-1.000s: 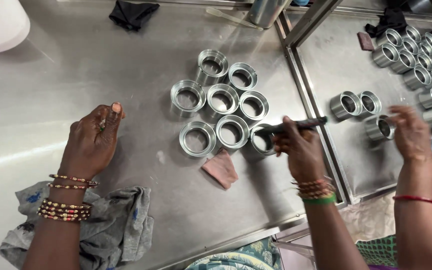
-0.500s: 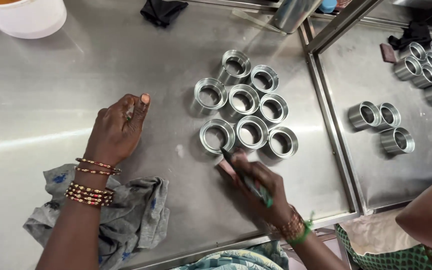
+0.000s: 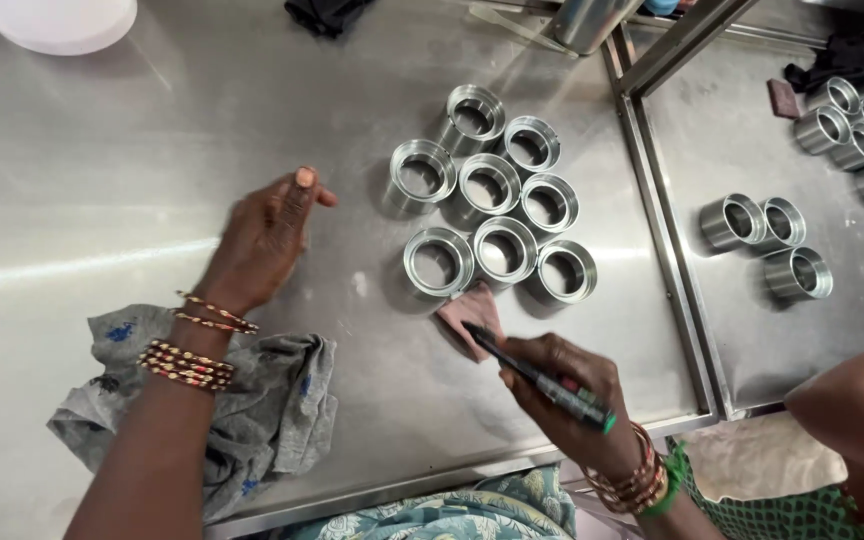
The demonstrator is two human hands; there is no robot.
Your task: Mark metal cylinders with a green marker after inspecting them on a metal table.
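A grey cloth [image 3: 252,420] is lying at the counter [image 3: 82,230] edge under the left forearm. The left hand [image 3: 267,235] is resting on the steel, fingers loosely curled, holding nothing visible. Right of it, eight metal rings [image 3: 492,200] are standing clustered. The right hand [image 3: 562,385] is pinching a black marker [image 3: 537,378] — its tip seemingly touching a small pink pad [image 3: 470,315] just below the rings.

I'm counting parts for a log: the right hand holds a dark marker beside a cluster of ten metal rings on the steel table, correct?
Not quite. The head view shows eight metal rings in that cluster, not ten. The right hand does hold a dark marker beside them on the steel table.
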